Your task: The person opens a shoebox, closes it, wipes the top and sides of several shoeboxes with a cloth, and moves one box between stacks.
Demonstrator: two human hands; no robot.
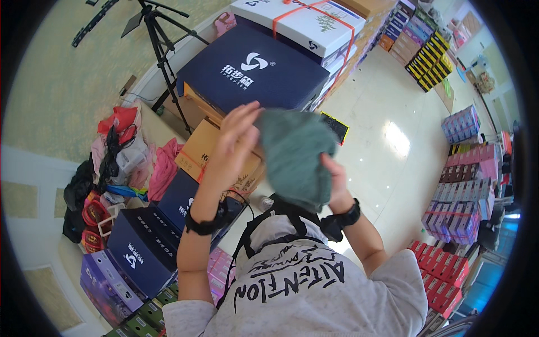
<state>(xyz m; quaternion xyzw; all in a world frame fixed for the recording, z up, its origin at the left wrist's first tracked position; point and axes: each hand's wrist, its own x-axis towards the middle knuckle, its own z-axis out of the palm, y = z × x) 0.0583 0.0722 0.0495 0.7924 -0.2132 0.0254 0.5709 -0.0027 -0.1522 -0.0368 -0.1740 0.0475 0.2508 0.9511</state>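
Observation:
A dark green folded cloth point(297, 157) is held up in front of my body, slightly blurred. My right hand point(338, 182) grips its right edge, the thumb lying on the near face and the other fingers mostly hidden. At the cloth's upper left is my left hand point(238, 137), its fingers stretched out and a little smeared; whether they touch the cloth is unclear. Just beyond both hands lies a large dark blue box point(252, 62) with a white emblem, on top of a stack. Each wrist wears a black strapped device.
A white box with red straps point(300, 22) stands behind the blue one. At the left are a black tripod point(154, 33), a heap of clothes and bags point(120, 157), and more dark blue boxes point(143, 247). Stacked shoeboxes point(460, 202) line the right side of the shiny tiled floor point(376, 112).

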